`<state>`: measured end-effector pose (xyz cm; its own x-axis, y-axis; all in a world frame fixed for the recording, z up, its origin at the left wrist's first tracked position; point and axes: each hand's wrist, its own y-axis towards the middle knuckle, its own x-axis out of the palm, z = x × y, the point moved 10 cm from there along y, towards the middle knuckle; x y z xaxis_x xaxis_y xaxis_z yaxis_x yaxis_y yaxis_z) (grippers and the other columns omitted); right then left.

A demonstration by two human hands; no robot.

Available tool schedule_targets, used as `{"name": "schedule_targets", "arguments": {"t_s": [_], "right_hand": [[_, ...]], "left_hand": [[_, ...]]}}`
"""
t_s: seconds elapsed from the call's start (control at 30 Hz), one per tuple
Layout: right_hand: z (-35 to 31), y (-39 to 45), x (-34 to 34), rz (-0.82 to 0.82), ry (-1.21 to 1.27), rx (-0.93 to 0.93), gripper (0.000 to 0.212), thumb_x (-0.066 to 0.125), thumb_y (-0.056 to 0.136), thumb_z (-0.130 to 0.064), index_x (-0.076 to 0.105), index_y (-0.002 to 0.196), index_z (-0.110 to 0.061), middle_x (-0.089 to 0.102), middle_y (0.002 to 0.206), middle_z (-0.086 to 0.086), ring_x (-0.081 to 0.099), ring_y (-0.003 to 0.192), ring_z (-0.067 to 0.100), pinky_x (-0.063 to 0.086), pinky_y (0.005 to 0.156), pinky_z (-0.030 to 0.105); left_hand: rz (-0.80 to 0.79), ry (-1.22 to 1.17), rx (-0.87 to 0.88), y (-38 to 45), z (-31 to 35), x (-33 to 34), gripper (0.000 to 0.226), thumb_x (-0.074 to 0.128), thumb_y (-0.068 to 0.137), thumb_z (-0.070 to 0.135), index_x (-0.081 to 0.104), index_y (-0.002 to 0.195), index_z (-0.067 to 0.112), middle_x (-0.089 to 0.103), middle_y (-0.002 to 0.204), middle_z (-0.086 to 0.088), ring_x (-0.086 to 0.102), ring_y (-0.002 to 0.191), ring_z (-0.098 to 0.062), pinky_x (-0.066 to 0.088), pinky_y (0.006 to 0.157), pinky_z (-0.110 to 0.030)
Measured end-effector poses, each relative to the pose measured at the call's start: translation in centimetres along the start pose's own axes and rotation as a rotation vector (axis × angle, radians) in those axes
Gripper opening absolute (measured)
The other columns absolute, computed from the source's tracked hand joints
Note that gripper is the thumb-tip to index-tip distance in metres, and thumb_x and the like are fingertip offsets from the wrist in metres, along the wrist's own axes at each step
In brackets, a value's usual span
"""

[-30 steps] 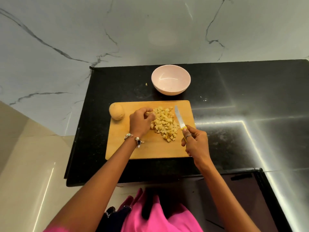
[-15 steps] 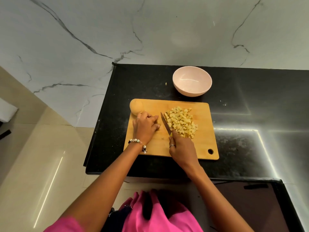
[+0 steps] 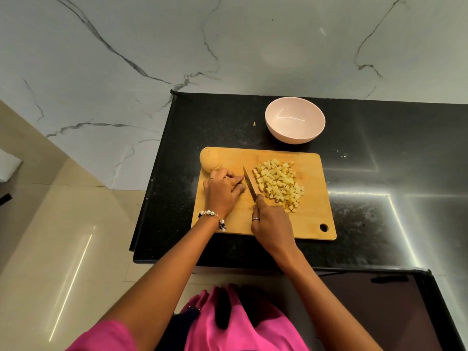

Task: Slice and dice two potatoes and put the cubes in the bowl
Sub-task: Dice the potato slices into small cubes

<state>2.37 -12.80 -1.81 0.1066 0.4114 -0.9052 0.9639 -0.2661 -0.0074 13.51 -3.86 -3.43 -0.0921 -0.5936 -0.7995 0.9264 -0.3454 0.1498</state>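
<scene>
The knife [image 3: 249, 184] has changed sides of the diced pile. One second ago its blade lay to the right of the potato cubes [image 3: 278, 184]; now the blade lies left of the pile, at centre frame, between the cubes and the left hand [image 3: 222, 191]. The pile sits on the right half of the wooden cutting board [image 3: 311, 219], gathered and apart from the blade.

The right hand [image 3: 272, 228] has its grip clamped on the knife handle, blade pointing toward the upper left of the frame. The left hand has moved from the pile's left edge to the left part of the board. Its fingers are curled downward, knuckles just beside the blade; whether they hold a remaining piece of potato cannot be told, since the hand covers whatever lies beneath.

The whole potato [image 3: 209, 159] remains uncut at the upper left corner of the board, touching or just beside the left hand. The pink bowl [image 3: 295, 120] stands on the black tabletop [image 3: 379, 173] above the board in the frame and contains no cubes.

Assessment: the first potato appears diced or nearly so. The task is roughly at its midpoint. The repositioned blade suggests either a final cut under the left hand or preparation for the second potato. Transfer of cubes to the bowl is not yet done.
</scene>
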Motion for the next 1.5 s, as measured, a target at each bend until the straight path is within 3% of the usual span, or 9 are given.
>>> {"name": "schedule_targets", "arguments": {"t_s": [0.13, 0.3, 0.43, 0.5, 0.7, 1.0, 1.17, 1.33, 1.5], "right_hand": [[-0.5, 0.4, 0.5, -0.019, -0.037, -0.018, 0.048, 0.039, 0.095, -0.014, 0.037, 0.141, 0.000, 0.065, 0.077, 0.021, 0.059, 0.066, 0.039, 0.041, 0.055, 0.040], [-1.0, 0.6, 1.6, -0.009, -0.199, -0.001, 0.050, 0.058, 0.077, -0.001, 0.052, 0.125, 0.009, 0.058, 0.056, 0.019, 0.054, 0.043, 0.036, 0.024, 0.041, 0.029], [-1.3, -0.9, 2.4, -0.061, -0.230, -0.015, 0.057, 0.033, 0.095, -0.009, 0.014, 0.148, 0.000, 0.062, 0.098, 0.019, 0.062, 0.081, 0.036, 0.031, 0.057, 0.035], [-1.1, -1.1, 2.3, -0.076, -0.271, -0.004, 0.057, 0.029, 0.096, -0.011, 0.010, 0.150, -0.004, 0.061, 0.104, 0.017, 0.061, 0.087, 0.035, 0.031, 0.059, 0.034], [-0.9, -0.8, 0.5, 0.014, -0.177, 0.013, 0.053, 0.036, 0.096, -0.014, 0.026, 0.147, -0.003, 0.064, 0.091, 0.021, 0.061, 0.078, 0.039, 0.030, 0.056, 0.035], [-1.8, -0.4, 0.9, -0.061, -0.254, -0.006, 0.057, 0.034, 0.093, -0.008, 0.020, 0.147, 0.000, 0.063, 0.091, 0.019, 0.060, 0.077, 0.036, 0.028, 0.055, 0.034], [-2.4, 0.3, 1.8, -0.002, -0.394, -0.012, 0.054, 0.053, 0.071, 0.003, 0.053, 0.124, 0.013, 0.057, 0.054, 0.016, 0.052, 0.040, 0.031, 0.019, 0.041, 0.025], [-2.4, -1.7, 2.6, -0.092, -0.319, -0.051, 0.057, 0.027, 0.096, -0.006, 0.007, 0.148, 0.001, 0.061, 0.104, 0.017, 0.063, 0.085, 0.033, 0.034, 0.060, 0.034], [-1.2, -1.0, 1.1, 0.007, -0.237, 0.013, 0.055, 0.037, 0.094, -0.009, 0.024, 0.147, 0.000, 0.064, 0.090, 0.021, 0.062, 0.076, 0.038, 0.031, 0.055, 0.034]], "left_hand": [[0.008, -0.030, 0.016, 0.1, 0.0, 0.1, 0.026, 0.068, 0.083, 0.033, 0.071, 0.107, 0.026, 0.060, 0.101, 0.004, 0.048, 0.099, -0.020, 0.028, 0.077, -0.032], [0.032, -0.049, 0.032, -0.1, -0.4, 0.4, 0.024, 0.066, 0.082, 0.034, 0.073, 0.104, 0.026, 0.062, 0.099, 0.005, 0.050, 0.097, -0.023, 0.031, 0.077, -0.036], [0.064, -0.062, 0.047, -0.2, -0.4, 0.1, 0.025, 0.066, 0.081, 0.036, 0.073, 0.103, 0.026, 0.062, 0.097, 0.007, 0.051, 0.094, -0.023, 0.032, 0.075, -0.036], [0.071, -0.069, 0.050, -0.3, -0.6, 0.1, 0.025, 0.067, 0.080, 0.035, 0.073, 0.102, 0.026, 0.061, 0.097, 0.007, 0.051, 0.093, -0.022, 0.032, 0.075, -0.035], [0.067, -0.073, 0.056, -0.3, -0.5, 0.0, 0.024, 0.069, 0.081, 0.032, 0.073, 0.103, 0.024, 0.062, 0.098, 0.005, 0.049, 0.094, -0.022, 0.028, 0.075, -0.033], [0.078, -0.106, 0.059, -0.1, -0.6, 0.1, 0.024, 0.068, 0.079, 0.032, 0.074, 0.101, 0.023, 0.063, 0.096, 0.005, 0.051, 0.091, -0.025, 0.040, 0.075, -0.041], [0.090, -0.139, 0.038, 0.0, -0.9, 0.2, 0.022, 0.068, 0.077, 0.034, 0.075, 0.096, 0.024, 0.063, 0.092, 0.005, 0.052, 0.090, -0.026, 0.039, 0.074, -0.043], [0.114, -0.161, 0.045, -0.1, -0.9, 0.0, 0.028, 0.065, 0.075, 0.038, 0.075, 0.096, 0.023, 0.063, 0.089, 0.005, 0.052, 0.087, -0.025, 0.045, 0.073, -0.048], [0.119, -0.201, 0.021, -0.1, -1.4, 0.0, 0.022, 0.073, 0.074, 0.032, 0.076, 0.093, 0.019, 0.064, 0.088, 0.003, 0.051, 0.086, -0.024, 0.047, 0.073, -0.049]]}}
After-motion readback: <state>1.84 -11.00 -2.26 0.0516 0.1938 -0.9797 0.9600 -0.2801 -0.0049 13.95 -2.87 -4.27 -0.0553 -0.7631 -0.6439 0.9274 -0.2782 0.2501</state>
